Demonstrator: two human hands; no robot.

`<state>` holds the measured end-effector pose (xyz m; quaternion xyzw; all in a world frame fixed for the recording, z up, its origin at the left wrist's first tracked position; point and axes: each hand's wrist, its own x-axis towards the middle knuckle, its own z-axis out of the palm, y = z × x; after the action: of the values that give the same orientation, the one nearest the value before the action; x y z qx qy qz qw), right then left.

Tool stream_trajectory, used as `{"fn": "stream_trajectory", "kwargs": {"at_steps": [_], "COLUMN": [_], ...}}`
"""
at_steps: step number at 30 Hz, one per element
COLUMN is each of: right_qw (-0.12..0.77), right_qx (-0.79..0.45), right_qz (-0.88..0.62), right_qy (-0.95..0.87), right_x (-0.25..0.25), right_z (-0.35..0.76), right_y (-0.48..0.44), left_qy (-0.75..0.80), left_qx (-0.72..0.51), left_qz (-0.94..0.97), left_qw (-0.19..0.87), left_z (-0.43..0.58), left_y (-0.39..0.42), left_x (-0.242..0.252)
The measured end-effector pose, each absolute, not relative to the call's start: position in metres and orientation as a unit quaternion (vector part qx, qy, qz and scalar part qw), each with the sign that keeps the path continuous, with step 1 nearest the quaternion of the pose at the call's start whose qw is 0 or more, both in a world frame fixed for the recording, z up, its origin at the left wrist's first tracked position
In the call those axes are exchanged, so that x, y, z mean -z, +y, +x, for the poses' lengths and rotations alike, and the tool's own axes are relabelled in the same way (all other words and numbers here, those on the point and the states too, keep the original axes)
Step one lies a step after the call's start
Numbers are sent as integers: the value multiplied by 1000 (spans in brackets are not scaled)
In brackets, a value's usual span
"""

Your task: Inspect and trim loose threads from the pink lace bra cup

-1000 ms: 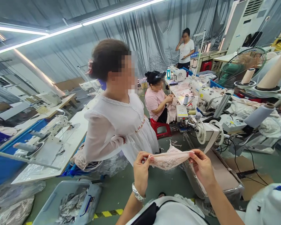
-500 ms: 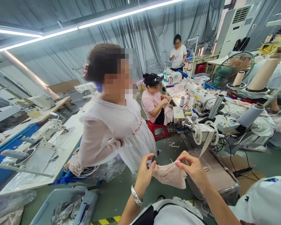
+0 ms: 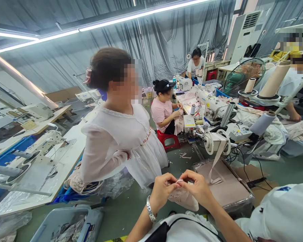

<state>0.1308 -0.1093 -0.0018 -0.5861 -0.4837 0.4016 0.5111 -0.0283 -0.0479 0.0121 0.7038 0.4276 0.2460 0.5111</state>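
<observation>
A pale pink piece of lace fabric [image 3: 185,199] hangs in front of my body, pinched between both hands. My left hand [image 3: 164,190] grips its upper edge with thumb and fingers, and a silvery band circles that wrist. Close beside it, my right hand [image 3: 195,188] pinches the same edge, the fingertips of both hands nearly touching. The lower part of the fabric droops below the hands, partly covered by them. Which garment part this is, I cannot tell.
A person in a white dress [image 3: 126,144] stands just ahead on the left. Another in pink sits on a red stool [image 3: 168,140] by sewing machines [image 3: 212,104]. A plastic-wrapped box [image 3: 227,188] stands at right, a blue-grey bin [image 3: 63,218] at lower left. White sleeve [image 3: 282,215] at lower right.
My hands have come together from holding the fabric stretched apart, and the fabric now bunches and hangs. The person at the back has bent down toward the table.
</observation>
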Motion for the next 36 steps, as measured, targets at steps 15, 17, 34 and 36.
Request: {"fn": "stream_trajectory", "kwargs": {"at_steps": [15, 17, 34, 36], "right_qw": [567, 569, 548, 488], "right_qx": [-429, -428, -445, -413], "right_qz": [-540, -543, -508, -525], "right_qy": [-451, -445, -493, -562], "right_x": [-4, -6, 35, 48], "right_z": [131, 130, 136, 141], "right_y": [-110, -110, -105, -103], "left_qy": [413, 415, 422, 433], "left_qx": [-321, -315, -379, -378], "left_qz": [701, 699, 596, 567], "left_qw": [484, 490, 568, 590], "left_z": [-31, -31, -28, -30], "left_y": [-51, -51, -49, -49], "left_x": [-23, -26, -22, -23]}}
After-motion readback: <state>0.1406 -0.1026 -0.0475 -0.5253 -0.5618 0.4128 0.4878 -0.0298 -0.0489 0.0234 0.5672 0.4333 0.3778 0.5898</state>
